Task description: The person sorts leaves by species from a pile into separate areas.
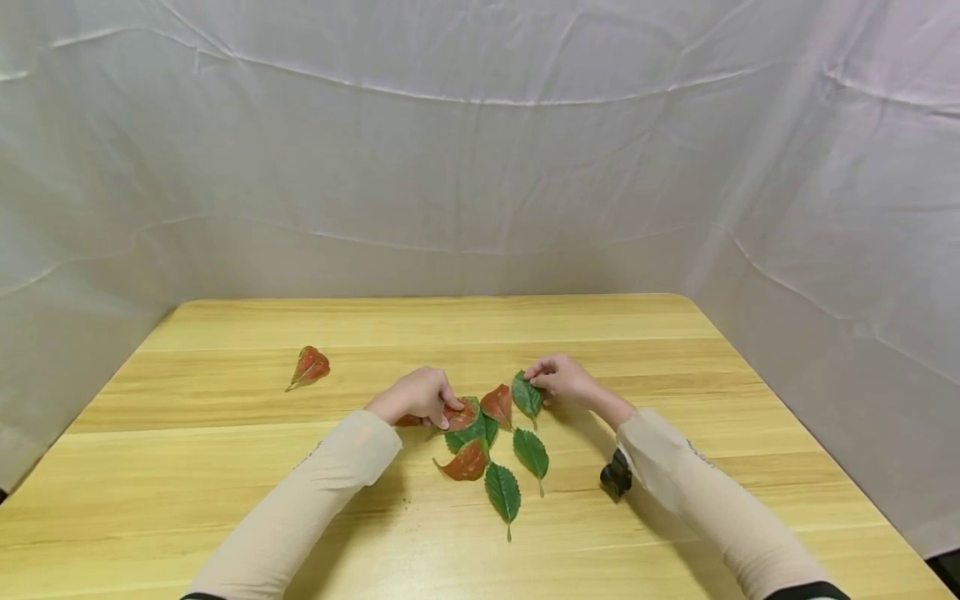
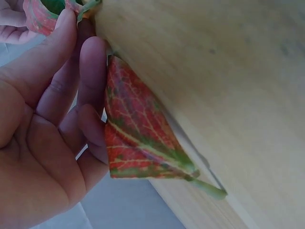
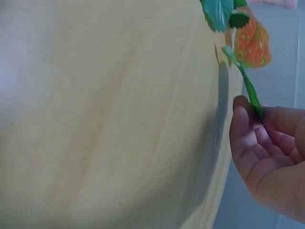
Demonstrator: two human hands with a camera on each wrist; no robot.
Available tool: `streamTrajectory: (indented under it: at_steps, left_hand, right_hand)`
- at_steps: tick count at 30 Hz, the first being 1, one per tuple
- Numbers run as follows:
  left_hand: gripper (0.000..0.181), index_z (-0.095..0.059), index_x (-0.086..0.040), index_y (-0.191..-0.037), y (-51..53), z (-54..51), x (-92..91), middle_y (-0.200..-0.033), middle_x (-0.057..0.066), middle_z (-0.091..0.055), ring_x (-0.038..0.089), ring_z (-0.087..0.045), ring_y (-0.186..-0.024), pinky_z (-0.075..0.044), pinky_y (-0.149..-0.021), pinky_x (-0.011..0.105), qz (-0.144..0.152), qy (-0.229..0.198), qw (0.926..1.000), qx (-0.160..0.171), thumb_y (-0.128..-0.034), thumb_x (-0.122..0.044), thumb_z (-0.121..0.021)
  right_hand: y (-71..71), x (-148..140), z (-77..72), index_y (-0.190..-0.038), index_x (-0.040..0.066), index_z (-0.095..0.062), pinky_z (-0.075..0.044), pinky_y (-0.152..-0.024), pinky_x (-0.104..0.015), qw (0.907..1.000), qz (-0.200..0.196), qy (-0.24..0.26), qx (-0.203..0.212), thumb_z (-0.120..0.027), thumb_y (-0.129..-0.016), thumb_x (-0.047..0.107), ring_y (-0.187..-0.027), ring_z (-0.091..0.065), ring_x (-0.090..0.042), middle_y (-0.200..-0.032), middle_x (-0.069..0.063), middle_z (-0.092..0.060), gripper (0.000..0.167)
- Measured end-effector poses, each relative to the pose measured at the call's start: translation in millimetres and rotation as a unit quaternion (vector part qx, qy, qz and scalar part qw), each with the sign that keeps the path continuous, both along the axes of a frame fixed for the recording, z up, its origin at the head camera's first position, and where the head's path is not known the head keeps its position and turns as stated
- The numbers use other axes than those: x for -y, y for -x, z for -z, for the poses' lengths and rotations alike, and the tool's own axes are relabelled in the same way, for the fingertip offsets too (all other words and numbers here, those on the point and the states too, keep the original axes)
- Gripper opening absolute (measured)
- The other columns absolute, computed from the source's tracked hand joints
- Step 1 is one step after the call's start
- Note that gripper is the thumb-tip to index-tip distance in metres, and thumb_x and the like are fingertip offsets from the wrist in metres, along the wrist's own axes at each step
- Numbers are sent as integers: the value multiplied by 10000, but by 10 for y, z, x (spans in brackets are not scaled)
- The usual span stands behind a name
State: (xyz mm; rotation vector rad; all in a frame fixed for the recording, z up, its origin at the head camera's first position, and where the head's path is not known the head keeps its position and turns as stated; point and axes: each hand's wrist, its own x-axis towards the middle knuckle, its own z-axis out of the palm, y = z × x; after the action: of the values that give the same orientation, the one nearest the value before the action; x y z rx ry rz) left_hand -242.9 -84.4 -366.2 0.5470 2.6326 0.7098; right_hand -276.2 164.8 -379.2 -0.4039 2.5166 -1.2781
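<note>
My left hand (image 1: 422, 396) pinches a red leaf (image 1: 462, 414) between thumb and fingers, over a large green leaf (image 1: 480, 432). Another red leaf (image 2: 138, 129) lies beside the curled fingers in the left wrist view; the head view shows only a bit of it behind the hand. With thumb and fingertips my right hand (image 1: 564, 379) pinches the edge of a green leaf (image 1: 527, 395), seen nearly edge-on in the right wrist view. Between the hands lies a red leaf (image 1: 497, 403). Nearer me are a red leaf (image 1: 467, 462) and two green leaves (image 1: 531, 452), (image 1: 502, 492).
A single red leaf (image 1: 310, 365) lies apart, farther left on the wooden table (image 1: 225, 467). Close to the right sleeve is a small black object (image 1: 617, 477), its kind unclear. Pale cloth (image 1: 450, 183) hangs behind the table and along its sides.
</note>
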Motion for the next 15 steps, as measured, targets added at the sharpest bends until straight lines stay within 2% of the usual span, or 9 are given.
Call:
streamTrajectory:
  at_steps: [3,8,15]
  left_hand:
    - [288,-712,-107,-962,8,5,2,-1045,58,-637,152,-546,-446,-471,-465,240,-17,-17,10000,84,-687,-26,-734]
    - [285,-712,-100,-959,21,16,9,-1048,70,-635,149,-547,-447,-475,-466,241,-9,-117,9998,162,-685,-22,-733]
    - [294,-710,-93,-960,32,15,21,-1048,86,-633,158,-555,-444,-482,-471,251,-38,-305,9991,295,-683,-1,-734]
  right_hand:
    - [58,-23,10,-998,-125,-570,-510,-567,-296,9986,174,383,331,-498,-854,-79,-589,-552,-144,-852,-138,-575,167]
    - [160,-59,14,-1090,-170,-488,-520,-598,-303,9911,393,1021,756,-462,-851,-128,-595,-566,-154,-861,-149,-534,244]
    - [275,-74,19,-1128,-164,-476,-516,-565,-273,9848,867,1300,762,-483,-836,-128,-557,-566,-149,-824,-154,-563,294]
